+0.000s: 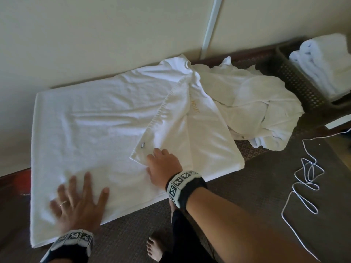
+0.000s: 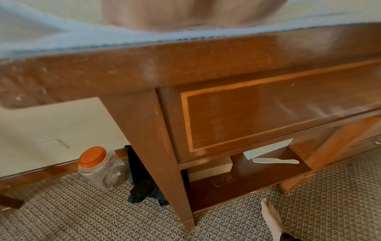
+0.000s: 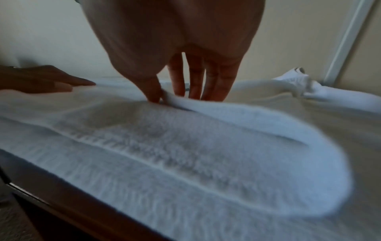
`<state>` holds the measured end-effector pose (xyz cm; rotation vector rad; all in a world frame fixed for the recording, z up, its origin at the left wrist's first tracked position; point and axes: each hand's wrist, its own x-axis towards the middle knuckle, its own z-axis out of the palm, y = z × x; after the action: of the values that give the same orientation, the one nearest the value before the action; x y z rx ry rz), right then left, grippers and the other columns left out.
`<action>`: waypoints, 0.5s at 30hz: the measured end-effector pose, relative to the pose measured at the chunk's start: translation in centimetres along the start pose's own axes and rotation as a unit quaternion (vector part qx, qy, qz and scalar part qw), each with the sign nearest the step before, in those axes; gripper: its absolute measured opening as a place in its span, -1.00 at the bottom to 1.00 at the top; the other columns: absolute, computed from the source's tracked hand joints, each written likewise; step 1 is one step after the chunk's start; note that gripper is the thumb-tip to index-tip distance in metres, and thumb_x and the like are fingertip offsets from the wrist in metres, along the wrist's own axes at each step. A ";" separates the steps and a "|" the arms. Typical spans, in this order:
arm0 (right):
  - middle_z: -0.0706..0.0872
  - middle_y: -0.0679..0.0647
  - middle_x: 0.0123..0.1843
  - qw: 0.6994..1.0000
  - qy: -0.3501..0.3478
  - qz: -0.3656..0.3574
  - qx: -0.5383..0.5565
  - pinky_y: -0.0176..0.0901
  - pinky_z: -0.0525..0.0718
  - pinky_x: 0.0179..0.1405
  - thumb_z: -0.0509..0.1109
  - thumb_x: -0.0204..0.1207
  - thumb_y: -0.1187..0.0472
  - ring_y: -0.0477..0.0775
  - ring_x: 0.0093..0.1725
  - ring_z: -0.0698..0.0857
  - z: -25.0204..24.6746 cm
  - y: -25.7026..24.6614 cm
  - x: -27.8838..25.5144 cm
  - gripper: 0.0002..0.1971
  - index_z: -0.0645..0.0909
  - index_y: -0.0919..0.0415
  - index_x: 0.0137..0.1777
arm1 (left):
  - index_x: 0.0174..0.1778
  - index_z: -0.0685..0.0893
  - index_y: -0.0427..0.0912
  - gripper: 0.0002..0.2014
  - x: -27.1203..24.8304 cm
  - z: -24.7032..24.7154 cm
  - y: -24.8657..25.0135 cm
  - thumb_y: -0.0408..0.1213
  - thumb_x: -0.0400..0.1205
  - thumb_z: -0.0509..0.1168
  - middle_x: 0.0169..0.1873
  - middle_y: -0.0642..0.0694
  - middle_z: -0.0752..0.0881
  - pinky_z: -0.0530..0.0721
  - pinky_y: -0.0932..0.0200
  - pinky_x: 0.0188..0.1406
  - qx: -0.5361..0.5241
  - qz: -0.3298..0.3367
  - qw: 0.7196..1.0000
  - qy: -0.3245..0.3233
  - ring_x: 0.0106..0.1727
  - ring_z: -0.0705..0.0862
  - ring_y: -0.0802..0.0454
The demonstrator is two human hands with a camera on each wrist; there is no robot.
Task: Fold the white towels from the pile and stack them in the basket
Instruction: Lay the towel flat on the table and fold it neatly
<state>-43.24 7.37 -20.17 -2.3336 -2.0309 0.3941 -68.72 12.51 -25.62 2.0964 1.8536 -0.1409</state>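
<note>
A large white towel [image 1: 91,118] lies spread on the wooden table [image 2: 144,62], its right end folded back over the middle. My left hand [image 1: 77,202] lies flat on the towel's near left part with the fingers spread. My right hand [image 1: 163,166] is at the near corner of the folded flap; in the right wrist view its thumb and fingers [image 3: 206,88] pinch the flap's edge [image 3: 206,110]. A crumpled pile of white towels [image 1: 256,103] sits to the right. Beyond it stands a dark woven basket [image 1: 296,82] holding folded white towels [image 1: 322,63].
A cream wall runs right behind the table. A white cable [image 1: 307,173] lies looped on the patterned carpet at the right. My bare foot [image 1: 153,247] is near the table's front. A jar with an orange lid [image 2: 92,157] stands beside the table leg.
</note>
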 end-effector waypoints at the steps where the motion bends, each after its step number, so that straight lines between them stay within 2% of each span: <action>1: 0.57 0.19 0.19 1.000 0.006 0.000 0.003 0.05 0.58 -0.12 0.28 0.62 0.22 0.24 0.09 0.58 0.2 0.0 0.2 -0.79 0.55 0.24 0.21 | 0.74 -0.11 0.33 -0.08 0.0 0.1 0.0 0.59 0.43 -0.34 0.78 -0.01 -0.14 -0.20 -0.27 0.68 0.007 0.002 1.000 -0.001 0.76 -0.14 -0.20; 4: 0.61 0.12 0.00 0.995 0.037 0.021 0.093 0.05 0.65 -0.17 0.25 0.61 0.28 0.22 -0.06 0.63 -0.6 1.4 0.9 -0.84 0.61 0.21 0.12 | 0.73 -0.11 0.35 -0.10 0.2 0.4 -0.3 0.60 0.44 -0.32 0.78 -0.01 -0.12 -0.19 -0.29 0.68 0.005 0.005 1.000 0.006 0.76 -0.12 -0.22; 6: 0.57 0.05 -0.19 0.974 0.079 0.104 0.185 0.03 0.62 -0.24 0.25 0.60 0.21 0.19 -0.21 0.61 -1.7 3.3 0.6 -0.90 0.55 0.19 -0.10 | 0.73 -0.07 0.35 -0.10 0.2 0.4 -0.3 0.61 0.44 -0.31 0.78 -0.02 -0.09 -0.16 -0.29 0.67 -0.001 0.006 1.000 0.013 0.76 -0.09 -0.22; 8: 0.55 0.06 -0.34 0.926 0.136 0.214 0.278 0.01 0.54 -0.35 0.28 0.51 0.19 0.15 -0.35 0.53 -2.7 6.1 -0.5 -0.84 0.44 0.21 -0.26 | 0.72 -0.07 0.36 -0.10 0.0 0.4 -0.3 0.62 0.43 -0.34 0.77 0.00 -0.09 -0.16 -0.29 0.68 -0.003 0.006 1.000 0.015 0.76 -0.09 -0.20; 10: 0.54 0.11 -0.40 0.866 0.184 0.309 0.347 -0.08 0.49 -0.42 0.34 0.46 0.20 0.09 -0.42 0.47 -3.8 9.5 -2.7 -0.81 0.45 0.27 -0.27 | 0.71 -0.08 0.37 -0.09 0.0 0.4 -0.2 0.64 0.42 -0.36 0.77 0.02 -0.12 -0.16 -0.27 0.68 -0.010 0.004 1.000 0.019 0.76 -0.10 -0.17; 12: 0.55 0.09 -0.37 0.828 0.212 0.390 0.342 -0.11 0.44 -0.44 0.35 0.50 0.18 0.04 -0.42 0.49 -3.5 13.2 -5.7 -0.78 0.49 0.34 -0.22 | 0.72 -0.09 0.37 -0.08 0.1 0.4 -0.2 0.65 0.41 -0.34 0.77 0.05 -0.13 -0.17 -0.26 0.69 -0.021 0.000 1.000 0.016 0.76 -0.12 -0.13; 15: 0.71 0.20 -0.21 0.775 0.191 0.484 0.358 -0.04 0.64 -0.42 0.28 0.55 0.10 0.19 -0.32 0.69 -0.6 17.6 -10.5 -0.77 0.55 0.30 -0.11 | 0.73 0.02 0.20 0.01 -0.2 0.1 -0.3 0.65 0.39 -0.23 0.76 -0.09 0.06 -0.10 -0.28 0.69 -0.053 0.013 0.998 0.043 0.74 0.00 -0.16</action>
<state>-27.32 -5.49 -20.99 -2.3831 -0.2474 0.5049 -69.05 12.35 -25.70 2.0833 1.8381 0.0544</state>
